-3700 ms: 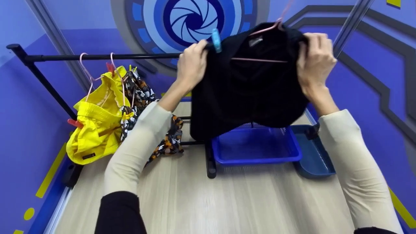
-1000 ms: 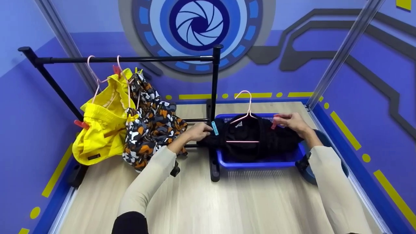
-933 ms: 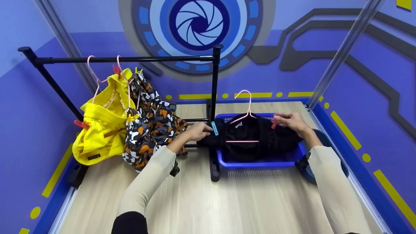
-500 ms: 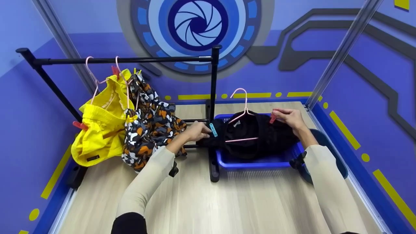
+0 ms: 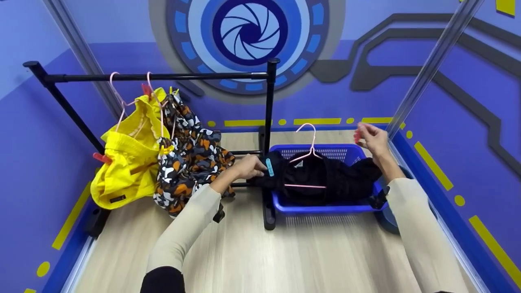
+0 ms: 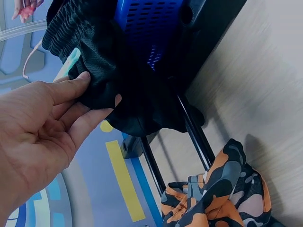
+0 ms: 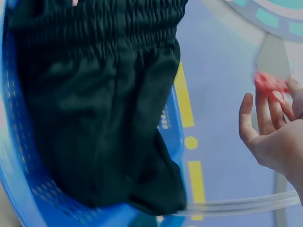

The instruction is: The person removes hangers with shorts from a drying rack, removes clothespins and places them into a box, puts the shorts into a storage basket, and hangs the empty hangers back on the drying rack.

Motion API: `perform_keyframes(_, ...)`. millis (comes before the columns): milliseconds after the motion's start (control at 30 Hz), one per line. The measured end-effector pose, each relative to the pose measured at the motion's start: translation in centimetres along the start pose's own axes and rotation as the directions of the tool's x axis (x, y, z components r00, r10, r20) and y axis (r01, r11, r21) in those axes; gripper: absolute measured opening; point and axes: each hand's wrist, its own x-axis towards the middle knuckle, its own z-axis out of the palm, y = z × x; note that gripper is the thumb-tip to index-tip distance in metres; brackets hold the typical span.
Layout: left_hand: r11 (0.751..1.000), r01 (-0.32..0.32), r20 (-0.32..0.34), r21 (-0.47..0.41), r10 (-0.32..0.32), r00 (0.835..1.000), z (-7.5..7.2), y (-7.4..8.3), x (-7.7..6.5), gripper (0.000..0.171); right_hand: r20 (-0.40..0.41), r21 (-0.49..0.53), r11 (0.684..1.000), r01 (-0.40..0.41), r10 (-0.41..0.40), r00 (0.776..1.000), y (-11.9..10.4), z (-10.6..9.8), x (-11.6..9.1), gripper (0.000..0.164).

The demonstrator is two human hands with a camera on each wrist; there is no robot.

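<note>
Black elastic-waist shorts (image 5: 346,179) lie over the blue basket with a pink hanger (image 5: 312,140) inside the waistband, its hook upright. A teal clothespin (image 5: 270,167) is clipped at their left end. Beside it, my left hand (image 5: 246,167) pinches the black cloth between thumb and fingers; the left wrist view shows the fabric (image 6: 97,78) in that grip. Above the basket's right back corner, my right hand (image 5: 376,142) holds a red clothespin (image 5: 357,135) in its fingertips, apart from the shorts. In the right wrist view the red clothespin (image 7: 270,82) is blurred.
The blue basket (image 5: 325,208) stands right of a black clothes rack (image 5: 195,76). Yellow shorts (image 5: 126,162) and camouflage-print shorts (image 5: 183,167) hang there on pink hangers with clothespins. A dark teal bin (image 5: 388,221) is partly hidden behind my right arm.
The shorts and hanger, earlier held up in both hands, now lie on the basket. My right hand has moved the red clothespin from the waistband up and right; my left hand stays at the teal clothespin.
</note>
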Motion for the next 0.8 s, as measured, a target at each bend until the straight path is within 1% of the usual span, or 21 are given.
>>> perform_keyframes(67,1.000,-0.002,0.008,-0.003,0.002,1.000,0.1,0.0,0.1,0.026,-0.035,-0.059,0.998,0.028,-0.030,0.999,-0.3,-0.5,0.1,0.025)
perform_keyframes(133,1.000,-0.004,0.016,-0.010,0.005,1.000,0.2,0.0,0.1,0.025,-0.066,-0.127,0.990,0.056,-0.065,0.996,-0.5,-1.2,0.5,0.026)
perform_keyframes(233,1.000,0.002,0.023,-0.013,-0.001,1.000,0.3,-0.1,0.1,0.025,-0.085,-0.242,0.967,0.085,-0.108,0.990,-0.6,-2.5,1.1,0.021)
perform_keyframes(267,1.000,0.006,0.025,-0.012,-0.006,1.000,0.3,-0.1,0.1,0.025,-0.089,-0.293,0.952,0.090,-0.121,0.989,-0.7,-3.0,1.3,0.024)
perform_keyframes(300,1.000,0.012,0.028,-0.013,-0.012,1.000,0.3,-0.2,0.1,0.025,-0.097,-0.351,0.932,0.089,-0.131,0.987,-0.7,-3.5,1.4,0.029)
perform_keyframes(367,1.000,0.022,0.031,-0.015,-0.022,0.999,0.2,-0.2,0.2,0.026,-0.128,-0.495,0.866,0.071,-0.153,0.980,-1.0,-4.3,1.5,0.042)
perform_keyframes(400,1.000,0.023,0.032,-0.016,-0.022,0.999,0.2,-0.3,0.2,0.026,-0.144,-0.552,0.832,0.055,-0.160,0.977,-1.1,-4.7,1.4,0.046)
perform_keyframes(467,1.000,0.012,0.034,-0.014,-0.012,0.999,0.0,-0.3,0.1,0.026,-0.190,-0.625,0.780,0.007,-0.161,0.969,-1.2,-5.5,1.3,0.051)
perform_keyframes(533,1.000,0.002,0.036,-0.011,-0.001,0.999,-0.1,-0.3,0.1,0.027,-0.230,-0.665,0.746,-0.031,-0.165,0.959,-1.0,-6.5,1.0,0.052)
perform_keyframes(600,1.000,-0.014,0.041,-0.007,0.014,0.999,0.0,-0.3,0.1,0.027,-0.245,-0.685,0.728,-0.037,-0.183,0.952,-0.6,-7.8,0.7,0.051)
perform_keyframes(633,1.000,-0.016,0.041,-0.006,0.016,0.999,0.0,-0.2,0.1,0.027,-0.247,-0.706,0.707,-0.037,-0.197,0.949,-0.3,-8.4,0.6,0.049)
perform_keyframes(667,1.000,-0.015,0.042,-0.008,0.016,0.999,0.0,-0.2,0.1,0.027,-0.243,-0.735,0.677,-0.038,-0.210,0.947,0.1,-9.2,0.3,0.046)
perform_keyframes(733,1.000,-0.013,0.042,-0.011,0.013,0.999,0.1,-0.2,0.1,0.027,-0.216,-0.796,0.605,-0.037,-0.227,0.950,0.9,-10.7,-0.3,0.042)
perform_keyframes(800,1.000,-0.012,0.041,-0.017,0.012,0.999,0.2,-0.2,0.1,0.027,-0.191,-0.843,0.535,-0.057,-0.199,0.961,1.8,-12.2,-1.0,0.039)
